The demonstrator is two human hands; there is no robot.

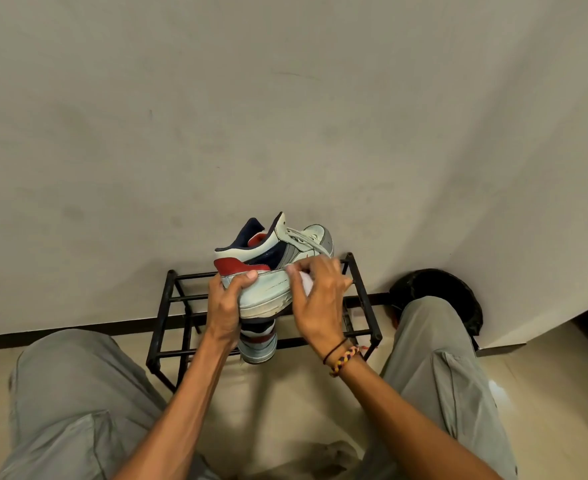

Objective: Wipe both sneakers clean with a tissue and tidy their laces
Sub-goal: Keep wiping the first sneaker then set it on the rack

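- A white leather sneaker with a red heel patch, navy lining and grey side panels [275,268] is held up in the air above a black metal shoe rack [168,306], its sole edge turned toward the camera and its toe pointing to the right.
- The left hand [226,306] grips the sneaker at the heel end, thumb curled over the top of the sole edge and fingers wrapped underneath.
- The right hand [320,299] presses a crumpled white tissue [303,282] against the sneaker's side near the toe; its fingers curl around the tissue, which shows only partly beneath them.
- White laces [303,237] run loosely across the top of the held sneaker.
- A second matching sneaker [259,344] sits lower on the rack, just below the held one; only one end of it shows.
- The right wrist wears a thin black band [334,349] and a braided yellow and dark bracelet [346,360].
- The person's knees, in light grey trousers [78,393], frame the rack on both sides.
- A black round bin [434,285] stands beside the rack at the right, against a pale wall [285,116].
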